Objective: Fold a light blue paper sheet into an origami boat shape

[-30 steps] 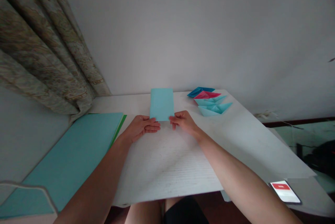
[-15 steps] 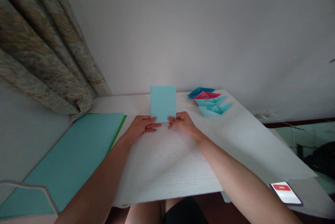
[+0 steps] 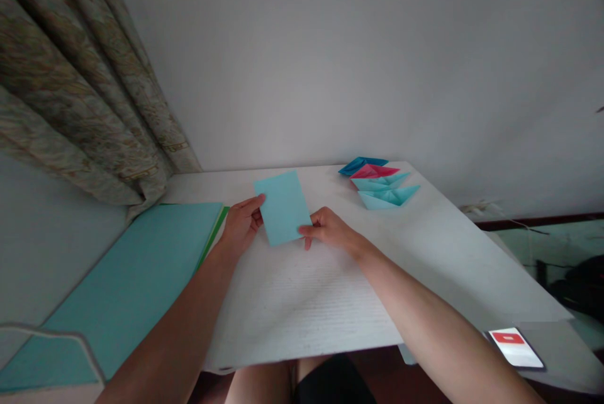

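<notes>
A light blue rectangle of paper is held tilted above the white table, its top leaning to the left. My left hand pinches its left edge, thumb on the front and fingers behind. At the lower right corner my right hand grips the same paper between thumb and fingers. Whether the paper is folded in layers cannot be seen from this side. To the right of my hands stand folded paper boats: a dark blue one, a pink one and two light blue ones, the nearest in front.
Large light blue sheets lie at the left, a green edge showing beneath. A white cable crosses their near end. A lit phone lies at the right near my forearm. The white table meets the wall behind; a curtain hangs at left.
The paper has turned from upright to tilted and come down closer to me. My left hand has shifted from its bottom edge up to its left edge; my right hand keeps the lower right corner.
</notes>
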A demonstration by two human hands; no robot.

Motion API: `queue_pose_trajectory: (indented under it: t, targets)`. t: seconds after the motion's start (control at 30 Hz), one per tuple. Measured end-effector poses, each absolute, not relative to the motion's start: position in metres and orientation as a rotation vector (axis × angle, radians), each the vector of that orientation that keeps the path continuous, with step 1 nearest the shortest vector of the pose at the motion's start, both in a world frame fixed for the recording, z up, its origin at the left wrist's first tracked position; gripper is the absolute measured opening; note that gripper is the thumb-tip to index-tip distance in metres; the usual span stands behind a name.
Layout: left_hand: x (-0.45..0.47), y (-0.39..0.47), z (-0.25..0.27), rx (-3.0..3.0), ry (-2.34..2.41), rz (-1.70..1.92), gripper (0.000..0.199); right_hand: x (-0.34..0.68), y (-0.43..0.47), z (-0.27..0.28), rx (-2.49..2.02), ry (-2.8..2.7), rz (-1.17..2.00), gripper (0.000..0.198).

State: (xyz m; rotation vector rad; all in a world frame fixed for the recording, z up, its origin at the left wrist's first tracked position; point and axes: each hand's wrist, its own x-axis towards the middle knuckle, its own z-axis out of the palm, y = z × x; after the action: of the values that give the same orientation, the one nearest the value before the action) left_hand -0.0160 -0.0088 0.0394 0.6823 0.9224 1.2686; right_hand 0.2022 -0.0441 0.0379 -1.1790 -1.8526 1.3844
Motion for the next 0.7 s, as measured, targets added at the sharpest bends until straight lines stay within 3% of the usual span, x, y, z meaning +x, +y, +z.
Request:
queue_pose_trajectory:
  t: [0.27, 0.5, 0.7]
  targets:
    - [-0.017, -0.01, 0.044, 0.712, 0.965, 1.296, 0.006, 0.199, -0.047, 0.039, -1.145, -1.836, 1.441, 0.056]
    - [-0.008, -0.018, 0.043, 0.795, 0.962, 1.139, 0.023, 0.193, -0.04, 0.038, -1.249, -1.5, 1.183, 0.063]
    - [-0.006, -0.02, 0.039, 0.842, 0.93, 1.05, 0.022, 0.193, -0.036, 0.036, -1.245, -1.389, 1.093, 0.062]
